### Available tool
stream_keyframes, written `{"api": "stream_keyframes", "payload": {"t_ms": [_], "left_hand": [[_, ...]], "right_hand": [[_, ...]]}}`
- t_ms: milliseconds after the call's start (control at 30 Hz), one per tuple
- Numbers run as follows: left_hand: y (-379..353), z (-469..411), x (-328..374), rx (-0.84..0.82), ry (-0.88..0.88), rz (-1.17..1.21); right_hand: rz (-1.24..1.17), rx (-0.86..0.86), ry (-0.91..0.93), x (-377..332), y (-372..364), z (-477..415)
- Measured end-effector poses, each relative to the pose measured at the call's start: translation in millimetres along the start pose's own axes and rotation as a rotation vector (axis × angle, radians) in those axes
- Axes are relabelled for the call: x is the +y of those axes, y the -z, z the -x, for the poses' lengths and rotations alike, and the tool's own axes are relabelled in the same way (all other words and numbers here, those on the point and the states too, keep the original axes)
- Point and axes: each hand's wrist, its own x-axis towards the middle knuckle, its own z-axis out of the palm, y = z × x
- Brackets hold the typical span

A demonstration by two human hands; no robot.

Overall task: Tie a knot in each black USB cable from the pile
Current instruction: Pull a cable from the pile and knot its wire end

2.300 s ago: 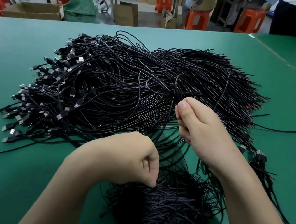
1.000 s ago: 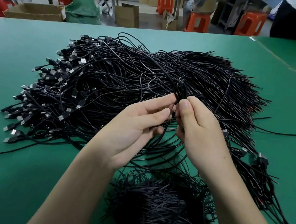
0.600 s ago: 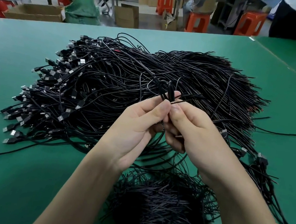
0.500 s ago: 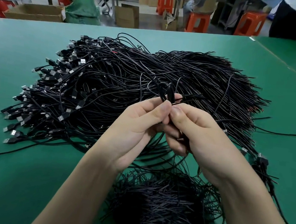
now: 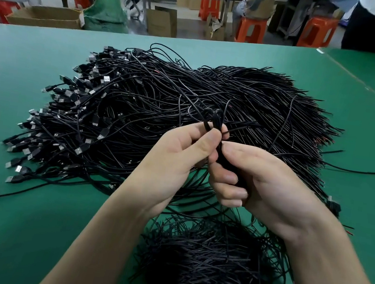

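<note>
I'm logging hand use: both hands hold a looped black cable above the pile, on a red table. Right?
Not quite: the table is green, not red, as the head view shows. The rest stands: the left hand and the right hand both hold the looped cable above the pile.

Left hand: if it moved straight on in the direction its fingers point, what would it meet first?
The left hand pinches the looped black USB cable at its fingertips, so that is first. Beyond it, the hand would likely reach the big cable pile; its height above the pile is unclear.
</note>
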Motion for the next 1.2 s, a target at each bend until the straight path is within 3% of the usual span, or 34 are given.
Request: {"api": "stream_keyframes", "payload": {"t_ms": [267, 367, 467, 567, 667, 967, 1067, 1200], "left_hand": [[2.7, 1.8, 0.4, 0.011, 0.009, -0.120], [4.0, 1.8, 2.2, 0.037, 0.010, -0.143], [8.0, 1.1, 2.2, 0.090, 0.012, -0.179], [11.8, 3.3, 5.4, 0.042, 0.006, -0.236], [13.3, 3.8, 5.9, -0.023, 0.006, -0.309], [11.9, 2.7, 0.9, -0.014, 0.109, -0.275], [8.7, 0.5, -0.8, 0.079, -0.010, -0.289], [2.2, 0.3, -4.6, 0.211, -0.180, -0.395]], "right_hand": [[0.363, 0.187, 0.091, 3.6, -8.4, -6.6], [0.535, 0.347, 0.137, 5.9, -8.0, -9.3], [0.879, 0.582, 0.399, 7.9, -3.0, -10.7], [1.167, 0.567, 0.692, 4.3, 3.2, -8.2], [1.287, 0.510, 0.840, 1.7, 6.3, -6.6], [1.145, 0.595, 0.732, 4.3, -0.9, -7.5], [0.810, 0.687, 0.598, 9.1, -5.8, -12.2], [0.267, 0.676, 0.389, 13.5, -10.1, -16.3]]}}
